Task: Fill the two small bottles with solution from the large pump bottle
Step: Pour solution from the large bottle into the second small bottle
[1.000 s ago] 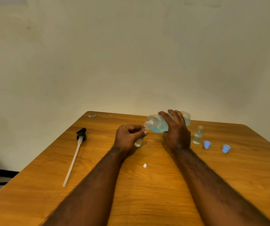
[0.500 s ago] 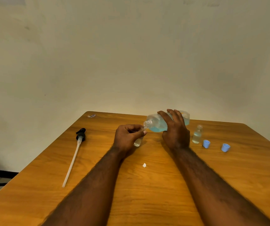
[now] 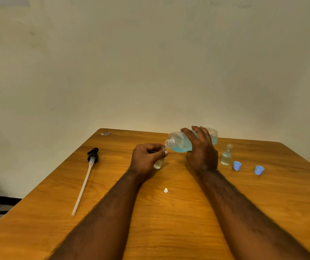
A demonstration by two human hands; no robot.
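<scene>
My right hand (image 3: 201,152) grips the large clear bottle (image 3: 180,144) of blue solution, tipped on its side with its open neck pointing left. That neck sits just over the mouth of a small clear bottle (image 3: 158,163), which my left hand (image 3: 146,158) holds upright on the table; fingers hide most of it. A second small bottle (image 3: 226,155), partly filled with clear liquid, stands uncapped to the right of my right hand.
Two blue caps (image 3: 237,165) (image 3: 259,170) lie right of the second bottle. The black pump head with its long white tube (image 3: 86,175) lies on the left of the wooden table (image 3: 169,222). A white scrap (image 3: 165,190) lies between my forearms.
The large bottle has tilted slightly more, its neck edging toward the small bottle's mouth. Both hands stay in nearly the same place.
</scene>
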